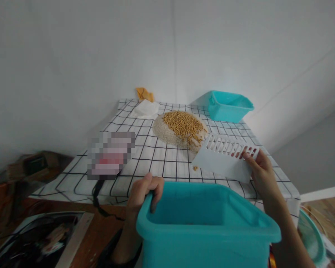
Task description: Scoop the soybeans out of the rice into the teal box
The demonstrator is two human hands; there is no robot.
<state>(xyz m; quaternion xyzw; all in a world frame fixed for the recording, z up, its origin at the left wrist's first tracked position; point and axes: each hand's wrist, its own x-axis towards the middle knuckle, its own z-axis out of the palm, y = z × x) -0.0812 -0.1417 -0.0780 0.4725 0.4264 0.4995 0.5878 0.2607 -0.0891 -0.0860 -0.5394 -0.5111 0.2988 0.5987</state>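
My left hand [147,190] is closed over the left rim of a large teal plastic bin [212,245], which is in front of me at the table's near edge. Held in my right hand [261,165] is a thin white plastic board [223,160] with a row of slots along its upper edge. The board stands tilted on the cloth. Just beyond its left end lies a heap of yellow soybeans [182,124] on a bed of pale grains [161,130] like rice. A few loose beans [195,168] lie by the board's lower left corner.
A checked white tablecloth [153,160] covers the table. A smaller teal bin [228,111] stands at the back right. White crumpled material [146,108] and an orange cloth [145,94] are at the back left. A blurred-out flat object [111,156] with a black strap lies left.
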